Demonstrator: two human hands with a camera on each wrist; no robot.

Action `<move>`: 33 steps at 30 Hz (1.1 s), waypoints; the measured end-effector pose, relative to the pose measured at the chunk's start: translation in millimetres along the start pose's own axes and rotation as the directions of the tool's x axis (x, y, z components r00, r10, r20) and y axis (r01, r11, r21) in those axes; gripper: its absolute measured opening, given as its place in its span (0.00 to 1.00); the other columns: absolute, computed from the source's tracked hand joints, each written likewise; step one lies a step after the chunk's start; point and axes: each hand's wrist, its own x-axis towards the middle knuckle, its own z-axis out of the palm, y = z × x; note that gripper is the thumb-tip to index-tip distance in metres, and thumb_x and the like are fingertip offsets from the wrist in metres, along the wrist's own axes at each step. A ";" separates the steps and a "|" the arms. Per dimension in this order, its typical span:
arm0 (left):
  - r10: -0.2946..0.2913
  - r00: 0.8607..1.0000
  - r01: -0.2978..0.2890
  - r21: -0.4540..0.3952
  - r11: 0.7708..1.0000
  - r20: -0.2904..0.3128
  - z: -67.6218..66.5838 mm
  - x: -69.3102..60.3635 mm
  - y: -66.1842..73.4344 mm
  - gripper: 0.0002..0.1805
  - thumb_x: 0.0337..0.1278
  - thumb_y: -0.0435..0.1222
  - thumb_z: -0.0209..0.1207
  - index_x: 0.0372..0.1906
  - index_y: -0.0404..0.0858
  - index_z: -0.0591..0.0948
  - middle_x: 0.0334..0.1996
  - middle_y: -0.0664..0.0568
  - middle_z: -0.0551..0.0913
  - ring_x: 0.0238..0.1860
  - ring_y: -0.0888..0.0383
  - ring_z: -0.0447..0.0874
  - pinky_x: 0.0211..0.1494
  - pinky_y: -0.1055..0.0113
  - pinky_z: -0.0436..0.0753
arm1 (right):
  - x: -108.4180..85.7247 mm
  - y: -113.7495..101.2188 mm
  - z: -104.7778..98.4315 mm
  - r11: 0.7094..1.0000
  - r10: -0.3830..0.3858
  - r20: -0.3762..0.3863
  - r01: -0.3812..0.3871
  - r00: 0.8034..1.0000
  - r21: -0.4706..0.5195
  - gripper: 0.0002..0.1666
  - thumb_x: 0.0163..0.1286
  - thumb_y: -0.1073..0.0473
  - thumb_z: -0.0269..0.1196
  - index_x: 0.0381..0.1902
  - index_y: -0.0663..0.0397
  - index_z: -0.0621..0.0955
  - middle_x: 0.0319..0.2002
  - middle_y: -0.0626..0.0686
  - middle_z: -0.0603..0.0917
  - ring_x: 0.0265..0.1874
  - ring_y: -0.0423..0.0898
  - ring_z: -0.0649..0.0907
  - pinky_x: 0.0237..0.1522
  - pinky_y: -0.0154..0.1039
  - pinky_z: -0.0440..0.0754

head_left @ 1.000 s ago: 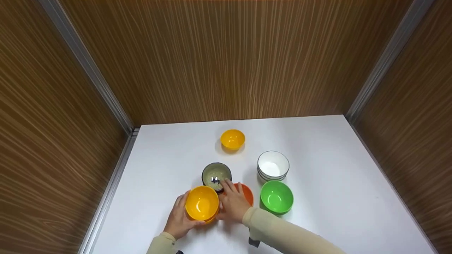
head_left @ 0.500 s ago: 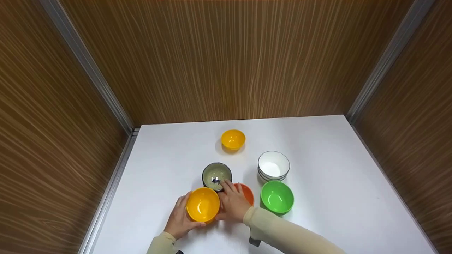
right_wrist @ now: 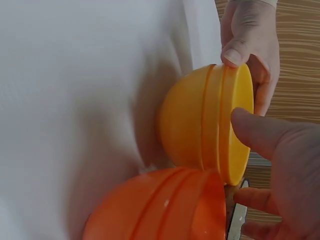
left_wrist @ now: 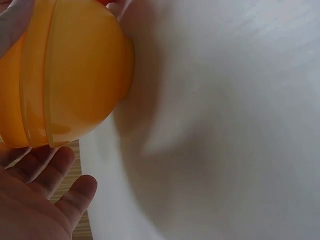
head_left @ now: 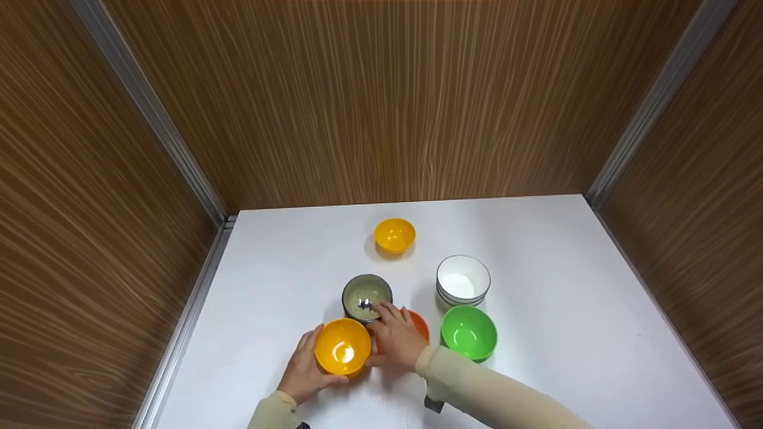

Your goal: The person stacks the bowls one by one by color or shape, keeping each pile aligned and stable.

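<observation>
In the head view, my left hand [head_left: 304, 370] grips a nested stack of yellow bowls [head_left: 343, 347], thumb at the near side and fingers around the left. Stacked rims show in the left wrist view on the yellow bowls [left_wrist: 82, 70], whose base is close to the white tabletop. My right hand [head_left: 398, 342] hovers over the orange bowls [head_left: 421, 326] and partly hides them. Its fingertips reach the rim of a grey-green bowl [head_left: 365, 293]. The right wrist view has the right thumb [right_wrist: 260, 131] by the yellow rim, fingers loosely extended, and nested orange bowls [right_wrist: 155, 207] just below.
A green bowl stack [head_left: 469, 332] stands right of the orange bowls, with stacked white bowls [head_left: 463, 277] just behind it. One yellow bowl [head_left: 394, 235] sits farther back. Wood-grain panels [head_left: 381, 107] enclose the white table [head_left: 554, 286] at the back and sides.
The held yellow bowls have shifted slightly toward me and sit more evenly nested, their lower rim less exposed. My right hand has moved slightly right. The other bowls stay in place.
</observation>
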 end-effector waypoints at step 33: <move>-0.050 0.998 0.051 -0.038 0.998 0.025 0.1 2.3 -1.3 0.67 0.23 0.54 0.79 0.73 0.35 0.56 0.66 0.43 0.64 0.66 0.44 0.65 0.70 0.43 0.62 | 66.9 82.5 -83.7 0.789 0.439 0.084 -0.429 0.895 0.440 0.28 0.69 0.50 0.60 0.61 0.60 0.73 0.47 0.56 0.81 0.44 0.50 0.80 0.51 0.46 0.81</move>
